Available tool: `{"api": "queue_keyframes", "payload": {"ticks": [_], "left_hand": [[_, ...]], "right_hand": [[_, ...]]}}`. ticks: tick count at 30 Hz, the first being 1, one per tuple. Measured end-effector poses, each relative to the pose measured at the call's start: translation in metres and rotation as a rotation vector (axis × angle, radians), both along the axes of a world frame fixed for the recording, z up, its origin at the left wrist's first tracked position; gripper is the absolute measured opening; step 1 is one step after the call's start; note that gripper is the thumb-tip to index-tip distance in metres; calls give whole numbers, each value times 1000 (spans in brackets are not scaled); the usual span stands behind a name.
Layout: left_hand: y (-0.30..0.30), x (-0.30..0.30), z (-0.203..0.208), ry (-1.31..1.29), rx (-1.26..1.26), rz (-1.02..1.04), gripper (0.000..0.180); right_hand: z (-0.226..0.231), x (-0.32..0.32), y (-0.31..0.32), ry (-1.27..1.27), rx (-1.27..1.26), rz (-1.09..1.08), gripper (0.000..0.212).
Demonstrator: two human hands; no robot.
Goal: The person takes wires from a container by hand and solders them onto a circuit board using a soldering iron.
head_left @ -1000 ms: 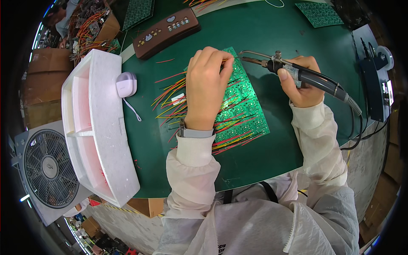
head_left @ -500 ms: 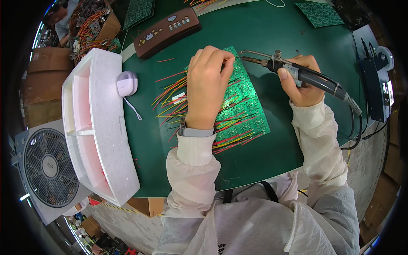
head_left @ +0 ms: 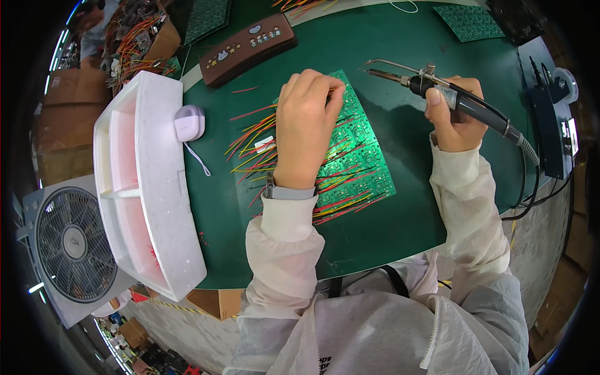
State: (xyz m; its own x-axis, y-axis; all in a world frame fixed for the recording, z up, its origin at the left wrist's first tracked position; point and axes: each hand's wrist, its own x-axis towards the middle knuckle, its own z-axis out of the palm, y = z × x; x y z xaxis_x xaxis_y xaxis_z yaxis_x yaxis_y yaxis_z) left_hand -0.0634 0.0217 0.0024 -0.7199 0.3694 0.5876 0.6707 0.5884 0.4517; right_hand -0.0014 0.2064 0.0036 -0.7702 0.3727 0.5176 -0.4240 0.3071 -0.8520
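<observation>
Grey top [head_left: 369, 331], worn under a sheer white jacket: dark lettering on the chest, cut by the lower edge.

Wristband [head_left: 292, 193], grey: on the left wrist.

Circuit board panel [head_left: 375, 165], bright green: flat on the dark green table [head_left: 300, 253], between the two hands, partly under the left. Surface divided into repeated small units, with pale solder points and fine traces; lit to a glare near the middle.

Wires [head_left: 253, 132], red, yellow and black, thin: lying across the panel in rows, fanned past its left edge. Among them, one small white piece [head_left: 264, 144].

Left hand [head_left: 306, 119]: over the panel, fingers curled, thumb and forefinger nearly meeting; whether they pinch a wire cannot be told.

Right hand [head_left: 459, 115]: fingers closed round a soldering iron [head_left: 481, 109], black and grey, its metal tip clear of the panel's far corner. Pale label on the grip, print too small to read.

Lilac case [head_left: 189, 123], with strap: faint marking, illegible.

Brown case [head_left: 247, 50], farther off: raised cartoon figures, stars and a heart.
</observation>
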Motion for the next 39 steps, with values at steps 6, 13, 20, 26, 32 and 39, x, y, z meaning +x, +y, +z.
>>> {"api": "queue_keyframes", "payload": {"ticks": [6, 13, 20, 26, 32, 39], "left_hand": [[-1, 1, 2, 53, -47, 7, 9], [-11, 6, 22, -4, -10, 5, 17], [-101, 32, 115, -42, -133, 422, 19], [-305, -66, 129, 34, -482, 747, 17], [-314, -86, 68, -354, -465, 557, 26], [-292, -94, 85, 580, -335, 794, 25]], "right_hand": [[1, -10, 2, -54, -26, -96, 24], [3, -12, 0, -22, -55, -72, 25], [2, -12, 3, 9, -57, -96, 25], [11, -11, -3, 46, 72, -111, 23], [5, -11, 0, 50, 203, -150, 22], [3, -7, 8, 29, 214, -164, 21]]}}
